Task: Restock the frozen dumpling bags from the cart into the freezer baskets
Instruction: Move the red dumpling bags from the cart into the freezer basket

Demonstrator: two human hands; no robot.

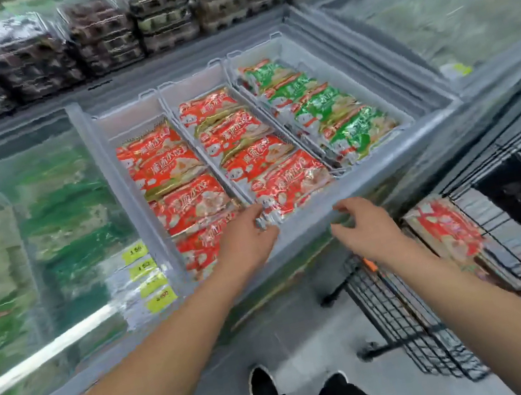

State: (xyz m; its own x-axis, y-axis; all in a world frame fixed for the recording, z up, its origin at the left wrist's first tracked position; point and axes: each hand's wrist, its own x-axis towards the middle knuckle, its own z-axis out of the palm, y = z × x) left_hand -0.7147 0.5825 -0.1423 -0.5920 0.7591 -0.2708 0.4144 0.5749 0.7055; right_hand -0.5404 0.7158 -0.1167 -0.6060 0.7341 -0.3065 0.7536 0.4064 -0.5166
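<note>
The open freezer (pixel 387 171) holds three baskets (pixel 130 116). The left basket has five red bags (pixel 174 170), the middle basket has four red bags, and the right basket has four green bags (pixel 326 105). One red box (pixel 446 230) lies in the cart (pixel 411 310). Four yellow price tags (pixel 147 276) sit near the left.

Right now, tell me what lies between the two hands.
In the head view, between the left hand and the right hand lies the freezer's grey front rim, with a red dumpling bag's near edge just behind it.
</note>
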